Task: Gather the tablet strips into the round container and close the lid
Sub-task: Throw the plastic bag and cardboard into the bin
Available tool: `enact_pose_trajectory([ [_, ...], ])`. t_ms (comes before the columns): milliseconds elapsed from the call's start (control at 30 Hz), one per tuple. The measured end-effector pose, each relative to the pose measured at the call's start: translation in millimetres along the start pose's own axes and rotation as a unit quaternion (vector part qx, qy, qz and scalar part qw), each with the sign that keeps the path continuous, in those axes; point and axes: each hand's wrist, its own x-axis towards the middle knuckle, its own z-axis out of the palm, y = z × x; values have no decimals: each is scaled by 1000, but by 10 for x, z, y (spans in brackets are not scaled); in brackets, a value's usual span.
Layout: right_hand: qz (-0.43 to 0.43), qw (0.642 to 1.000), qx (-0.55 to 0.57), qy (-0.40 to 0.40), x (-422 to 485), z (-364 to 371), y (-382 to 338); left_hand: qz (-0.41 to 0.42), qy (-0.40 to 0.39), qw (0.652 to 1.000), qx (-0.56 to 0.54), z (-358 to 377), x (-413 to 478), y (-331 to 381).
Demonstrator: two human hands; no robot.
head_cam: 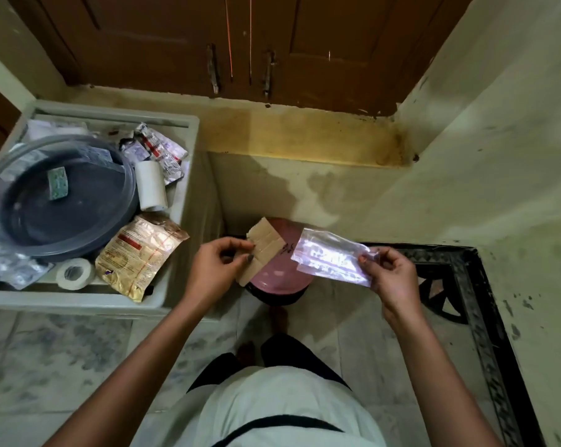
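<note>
Left hand: I am pinching a tan, segmented strip (262, 250) with my left hand (215, 269), thumb and fingers closing on its lower edge, probably so its face is readable before sorting.
Right hand: my right hand (391, 279) is gripping a shiny, silvery-violet tablet strip (332, 257) by its 3 o'clock end, letting it hang flat across toward 9 o'clock.
Why held so: I judge I am comparing the two side by side, apart, above a pink lidded bin (279, 272) on the floor.
Round container: it is sitting at 9 o'clock inside a pale tray (189, 175), clear-walled with a dark base (63, 201), uncovered, holding one small green strip (58, 182).
Strips waiting: silver blister strips are lying at the tray's 8 o'clock corner (11, 269); foil sachets (156, 150) are crowding its 1 o'clock corner.
Other items: a white roll (151, 186), a tape roll (74, 273) and a gold pouch (137, 256) are resting beside the container.
Lid: I cannot tell where it is.
</note>
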Motion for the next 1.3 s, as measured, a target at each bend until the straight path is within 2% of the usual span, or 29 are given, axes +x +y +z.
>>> enact_pose_trajectory([
  [333, 115, 992, -41, 33, 174, 13, 847, -148, -23, 988, -31, 420, 90, -725],
  [467, 165, 982, -57, 70, 391, 151, 1260, -196, -29, 980, -32, 661, 237, -1145],
  [567, 186, 972, -87, 117, 606, 318, 1638, -225, -23, 974, -23, 867, 413, -1470],
  [667, 162, 968, -139, 132, 753, 485, 1880, -239, -7, 971, -10, 1019, 568, -1702],
  [733, 130, 970, -173, 114, 917, 612, 2113, -253, 7, 967, -5, 1150, 718, -1931],
  [800, 138, 969, -187, 80, 1143, 740, 2499, -276, 19, 961, -6, 1298, 896, -2202],
  [967, 220, 956, -190, -34, 1726, 1012, 3361, -329, 1, 944, -27, 1651, 1361, -2833],
  [1133, 264, 945, -159, -112, 2100, 1280, 3402, -316, -32, 948, -14, 1801, 1658, -2864],
  [1300, 312, 927, -178, -110, 2267, 1236, 3499, -321, -53, 943, 61, 1947, 1771, -2966],
])
